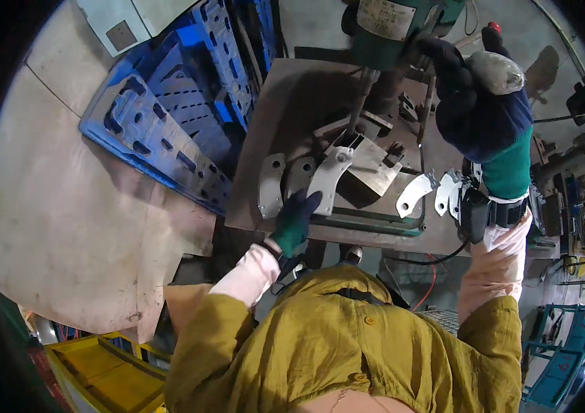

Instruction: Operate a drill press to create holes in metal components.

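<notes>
My left hand [294,224], in a dark and green glove, grips the lower end of a curved, light grey metal plate [327,182]. The plate's holed upper end rests at a metal block fixture [373,165], close to the bit [361,103] of a green drill press [392,24]. Two similar plates, one of them a pale plate [273,186], lie left of it on the worktable. Raised at the right, my gloved right hand [468,100] is closed around a drill press lever; its rounded, grey wrapped grip [497,72] sticks out of the fist.
Several more curved plates [416,194] lie at the right of the brown metal worktable [265,117]. Blue plastic pallets [168,131] lean at the left beside large tan boards [79,206]. A yellow metal frame [100,368] stands lower left, a blue rack [567,351] lower right.
</notes>
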`<action>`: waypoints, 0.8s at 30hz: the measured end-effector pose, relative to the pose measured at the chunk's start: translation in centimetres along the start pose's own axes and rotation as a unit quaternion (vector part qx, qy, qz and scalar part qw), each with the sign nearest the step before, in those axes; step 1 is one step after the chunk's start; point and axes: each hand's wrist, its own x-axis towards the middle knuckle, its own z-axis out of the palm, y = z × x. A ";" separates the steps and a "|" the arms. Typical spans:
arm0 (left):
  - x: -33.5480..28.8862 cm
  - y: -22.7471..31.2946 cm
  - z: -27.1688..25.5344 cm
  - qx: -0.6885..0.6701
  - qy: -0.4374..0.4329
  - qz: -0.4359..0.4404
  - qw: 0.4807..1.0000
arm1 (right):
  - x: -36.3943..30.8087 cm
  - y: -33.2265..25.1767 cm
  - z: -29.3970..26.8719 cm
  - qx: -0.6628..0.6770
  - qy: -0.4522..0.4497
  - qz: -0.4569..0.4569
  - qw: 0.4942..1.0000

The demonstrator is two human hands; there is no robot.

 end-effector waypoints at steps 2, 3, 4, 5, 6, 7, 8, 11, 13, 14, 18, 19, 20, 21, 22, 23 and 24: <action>0.8 -4.9 -5.4 0.159 0.084 0.064 0.982 | 0.0 0.2 0.1 -0.006 -0.006 -0.011 1.000; 1.0 -7.2 -8.4 0.237 0.133 0.090 0.958 | 0.0 0.5 0.2 -0.007 -0.010 -0.012 1.000; 1.0 -7.5 -9.4 0.113 0.166 0.052 0.978 | 0.0 0.7 -0.3 -0.009 -0.003 -0.015 1.000; 0.8 -7.6 -10.4 -0.028 0.210 0.026 0.977 | -0.2 1.0 -1.1 -0.008 -0.001 -0.009 1.000; 0.5 -7.7 -11.5 -0.160 0.263 0.013 0.951 | -0.4 1.4 -2.0 -0.004 0.005 0.005 1.000; -0.6 -6.4 -12.4 0.177 0.243 0.008 0.954 | -1.0 1.5 -3.8 -0.008 0.015 0.030 0.999; -1.5 -4.8 -12.0 0.279 0.230 0.011 0.932 | -1.5 1.7 -5.4 -0.010 0.020 0.057 0.998; -2.5 -0.9 -9.0 0.128 0.264 0.033 0.955 | -3.1 5.1 -8.8 -0.009 0.156 0.060 0.986; -0.5 -5.0 -11.9 0.078 0.278 0.026 0.957 | -3.9 7.8 -10.2 -0.024 0.218 0.050 0.974; 0.4 -6.5 -12.8 0.053 0.279 0.022 0.959 | -4.6 8.4 -11.7 -0.044 0.229 0.045 0.971; -0.4 -3.0 -7.2 0.141 0.292 0.110 0.940 | -9.8 9.5 -18.9 -0.205 0.343 0.020 0.916; -1.3 -2.5 -6.6 0.158 0.271 0.144 0.939 | -11.0 10.0 -20.2 -0.252 0.359 0.024 0.898; -1.6 -2.4 -6.2 0.174 0.248 0.177 0.936 | -12.2 10.5 -21.3 -0.298 0.374 0.028 0.878; -1.3 -3.2 -6.4 0.207 0.288 0.162 0.921 | -13.0 11.4 -22.2 -0.344 0.383 0.034 0.856; -0.6 -4.1 -6.2 0.240 0.321 0.147 0.904 | -13.5 12.7 -22.9 -0.430 0.395 0.041 0.811; -0.2 -4.9 -6.3 0.234 0.336 0.120 0.905 | -14.3 14.0 -23.4 -0.623 0.364 0.027 0.692; 0.1 -5.4 -6.2 0.229 0.350 0.092 0.904 | -14.7 15.5 -23.6 -0.782 0.315 0.016 0.538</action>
